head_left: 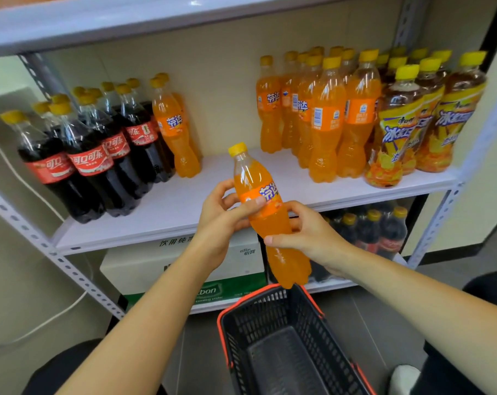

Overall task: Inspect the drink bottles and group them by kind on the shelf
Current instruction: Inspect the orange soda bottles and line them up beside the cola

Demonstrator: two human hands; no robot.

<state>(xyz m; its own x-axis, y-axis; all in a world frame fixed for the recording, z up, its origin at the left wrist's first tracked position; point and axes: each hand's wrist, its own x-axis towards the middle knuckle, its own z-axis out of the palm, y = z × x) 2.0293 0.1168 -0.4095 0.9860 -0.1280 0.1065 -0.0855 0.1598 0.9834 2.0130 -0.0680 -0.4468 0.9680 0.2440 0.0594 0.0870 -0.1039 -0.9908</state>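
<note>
Just above the basket, both hands hold one orange soda bottle: the left hand wraps its label, the right hand curls round its lower body. The bottle tilts cap up-left toward the shelf. The orange soda group stands beyond, rightward, nearer the right hand

Clear plastic orange-soda bottle, yellow cap: tilted, cap up-left; left hand grips label, right hand grips lower body; above black mesh basket, red rim.
White shelf board: red-labelled dark cola bottles left, two orange-soda bottles just beside them; orange-soda group and yellow-labelled iced-tea bottles right.
</note>
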